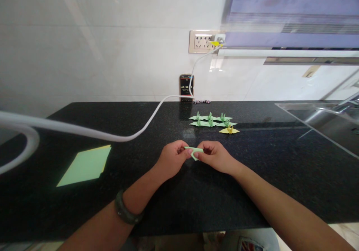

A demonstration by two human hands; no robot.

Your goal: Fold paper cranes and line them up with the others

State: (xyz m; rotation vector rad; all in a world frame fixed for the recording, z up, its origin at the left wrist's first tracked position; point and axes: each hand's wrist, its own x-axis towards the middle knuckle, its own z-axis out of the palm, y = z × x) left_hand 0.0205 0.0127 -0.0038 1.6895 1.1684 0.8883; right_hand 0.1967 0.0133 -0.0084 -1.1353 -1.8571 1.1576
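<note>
Head view: black countertop (pixel 129 161) (glossy) lies below hands (pixel 172 159) (pixel 217 156), wall (pixel 117 64) behind.

Left hand (pixel 171 160), right hand (pixel 217 156), fingers (pixel 185 154) pinched, forearms (pixel 269 193) converging

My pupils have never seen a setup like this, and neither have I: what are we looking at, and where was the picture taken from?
There is no machine here. A person wears a camera on their head, looking forward and down at their own bare hands. The left hand and right hand together hold a small folded green paper above a dark counter. Further back stand six green paper birds and one yellow paper bird. To the left lie flat paper sheets, green on top with yellow showing at the edge. A phone stands at the back, and a white cable crosses the view.
</note>
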